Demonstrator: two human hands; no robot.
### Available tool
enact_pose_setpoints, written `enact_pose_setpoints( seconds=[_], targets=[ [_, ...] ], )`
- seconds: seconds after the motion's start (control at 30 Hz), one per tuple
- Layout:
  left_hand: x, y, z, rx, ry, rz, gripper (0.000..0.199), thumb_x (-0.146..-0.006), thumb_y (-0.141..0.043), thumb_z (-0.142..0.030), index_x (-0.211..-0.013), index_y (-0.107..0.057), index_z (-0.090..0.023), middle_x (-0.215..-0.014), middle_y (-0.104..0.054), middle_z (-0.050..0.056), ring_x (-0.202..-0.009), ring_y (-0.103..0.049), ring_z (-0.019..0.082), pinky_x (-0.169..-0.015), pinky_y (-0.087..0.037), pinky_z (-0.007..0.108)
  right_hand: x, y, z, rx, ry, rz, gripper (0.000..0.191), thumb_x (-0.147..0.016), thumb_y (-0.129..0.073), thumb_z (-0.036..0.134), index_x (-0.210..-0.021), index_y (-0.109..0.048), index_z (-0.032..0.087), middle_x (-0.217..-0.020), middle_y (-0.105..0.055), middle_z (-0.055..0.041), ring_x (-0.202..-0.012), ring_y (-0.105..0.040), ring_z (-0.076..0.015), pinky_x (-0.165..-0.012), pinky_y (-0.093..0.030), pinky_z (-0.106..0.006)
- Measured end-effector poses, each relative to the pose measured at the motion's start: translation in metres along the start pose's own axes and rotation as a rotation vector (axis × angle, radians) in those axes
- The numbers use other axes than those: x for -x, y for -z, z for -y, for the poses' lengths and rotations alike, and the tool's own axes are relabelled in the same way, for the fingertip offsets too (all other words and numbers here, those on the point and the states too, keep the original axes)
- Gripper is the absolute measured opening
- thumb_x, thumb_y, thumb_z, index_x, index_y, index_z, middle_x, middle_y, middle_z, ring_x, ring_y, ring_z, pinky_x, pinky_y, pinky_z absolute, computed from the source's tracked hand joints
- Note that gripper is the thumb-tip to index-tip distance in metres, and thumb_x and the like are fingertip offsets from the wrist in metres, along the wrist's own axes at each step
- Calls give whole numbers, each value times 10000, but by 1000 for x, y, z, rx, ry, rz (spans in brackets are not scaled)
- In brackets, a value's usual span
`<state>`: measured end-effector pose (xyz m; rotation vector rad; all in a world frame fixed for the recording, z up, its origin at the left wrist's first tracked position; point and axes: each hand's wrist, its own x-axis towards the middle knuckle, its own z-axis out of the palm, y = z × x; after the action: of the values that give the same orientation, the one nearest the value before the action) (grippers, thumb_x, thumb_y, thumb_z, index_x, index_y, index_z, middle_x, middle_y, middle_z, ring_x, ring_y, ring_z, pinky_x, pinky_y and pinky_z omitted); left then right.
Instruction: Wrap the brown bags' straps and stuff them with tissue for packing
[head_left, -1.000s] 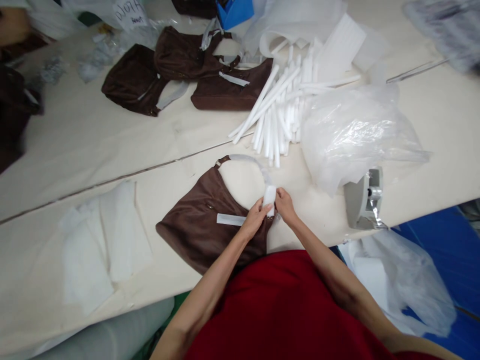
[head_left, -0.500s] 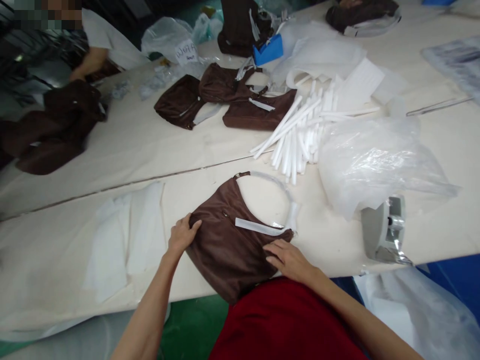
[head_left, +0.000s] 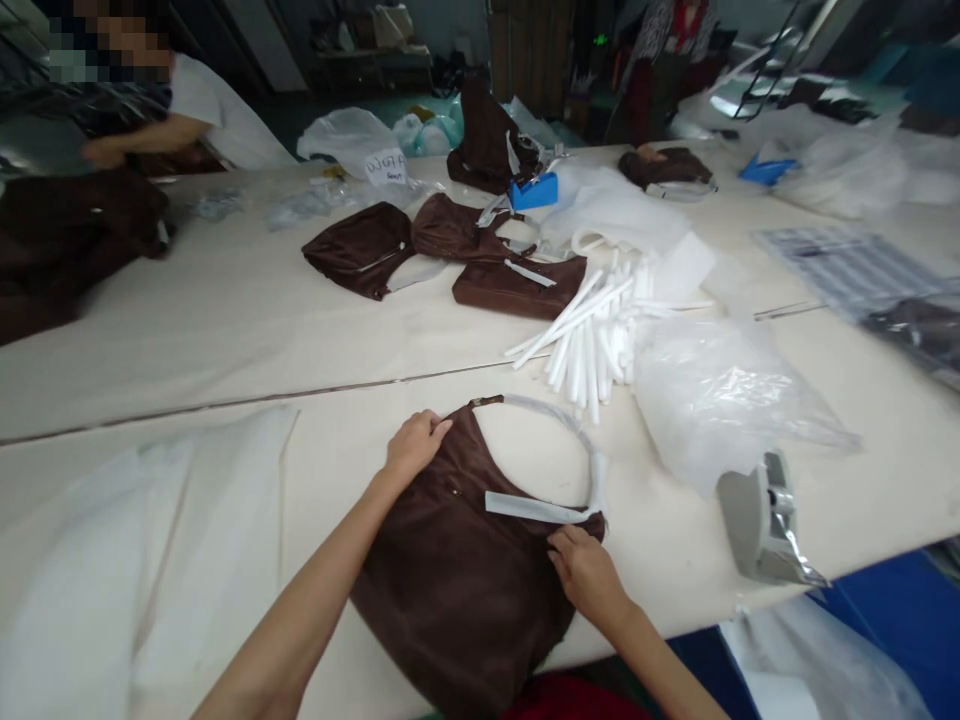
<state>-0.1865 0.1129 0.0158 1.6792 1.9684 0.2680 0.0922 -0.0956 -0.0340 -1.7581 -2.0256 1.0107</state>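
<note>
A dark brown fabric bag (head_left: 450,570) lies flat on the white-covered table (head_left: 675,530), close to its front edge. My left hand (head_left: 415,447) sits at the bag's upper edge, just below the strap's metal fitting. My right hand (head_left: 586,575) rests on the bag's right corner, fingers lightly spread. A plastic-wrapped strap (head_left: 551,420) arcs from the bag's top to its right side. A flat white strip (head_left: 532,508) lies across the bag's upper right part, between my hands. The zip pocket is only partly visible.
A bundle of white foam tubes (head_left: 589,350), a clear plastic bag (head_left: 724,400) and a grey tape dispenser (head_left: 765,520) lie to the right. Large white sheets (head_left: 150,570) lie left. Several brown bags (head_left: 517,287) lie further away, and a co-worker's hand (head_left: 101,152) is far left.
My hands have moved apart, the left up to the bag's top edge and the right onto its lower corner. The view has tilted up, showing more of the room.
</note>
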Motion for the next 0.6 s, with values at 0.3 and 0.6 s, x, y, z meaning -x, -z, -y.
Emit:
enact_pose_setpoints(
  seconds=[0.3, 0.6],
  targets=[
    [-65, -44, -33, 252, 32, 104, 261, -561, -731, -258, -676, -499, -231, -617, -596, 13, -877, -652, 312, -766, -452, 353, 26, -35, 75, -38, 212, 314, 882, -783, -674, 564, -1527, -260, 332, -1594, -303, -111, -1446, -287, -360, -1157, -221, -610],
    [-50, -19, -20, 740, 153, 688, 451, -450, -782, -643, -732, -730, -295, -837, -778, -28, -942, -703, 281, -793, -577, 398, 10, -10, 31, -47, -62, 178, 584, -696, -717, 320, -1265, -602, 251, -1287, -621, -90, -1168, -554, -320, -1000, -441, -483]
  ],
)
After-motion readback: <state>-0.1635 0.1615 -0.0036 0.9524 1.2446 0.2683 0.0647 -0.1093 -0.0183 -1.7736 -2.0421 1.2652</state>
